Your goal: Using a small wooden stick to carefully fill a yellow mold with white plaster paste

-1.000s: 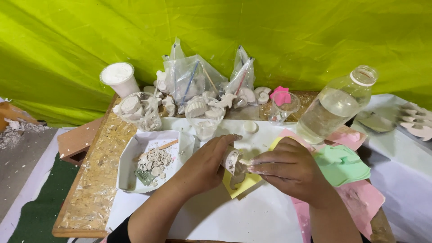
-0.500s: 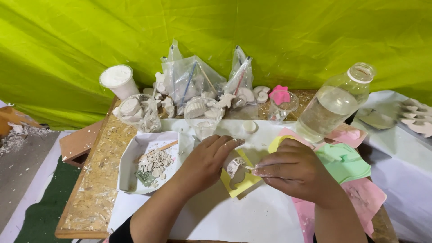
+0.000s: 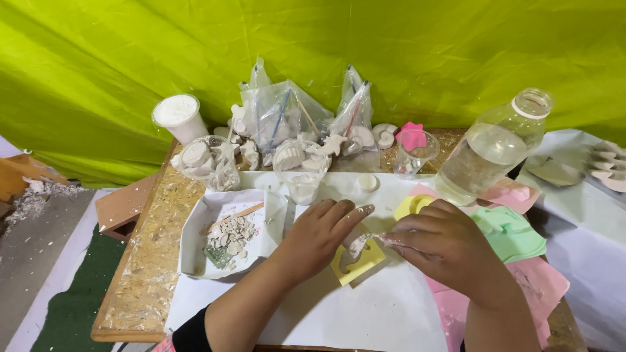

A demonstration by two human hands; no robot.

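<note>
My left hand (image 3: 318,232) lies palm down on a yellow mould (image 3: 360,261) that rests on white paper (image 3: 365,313), its dusty fingers pressing the mould's upper edge. My right hand (image 3: 438,242) is beside it to the right, fingertips pinched on a small white plaster piece (image 3: 358,246) at the mould's cavity. A second yellow mould (image 3: 411,205) shows just behind my right hand.
A white tray (image 3: 195,238) with plaster fragments and a stick sits left. Behind stand clear cups and bags of plaster casts (image 3: 287,130), a white tub (image 3: 177,116), a cup with a pink piece (image 3: 413,148). A clear water bottle (image 3: 490,151) is right, with green (image 3: 512,231) and pink moulds (image 3: 538,287) near it.
The yellow mould, held up and bent between both hands earlier, now lies flat on the paper. My left hand has flattened onto it and my right hand has dropped lower.
</note>
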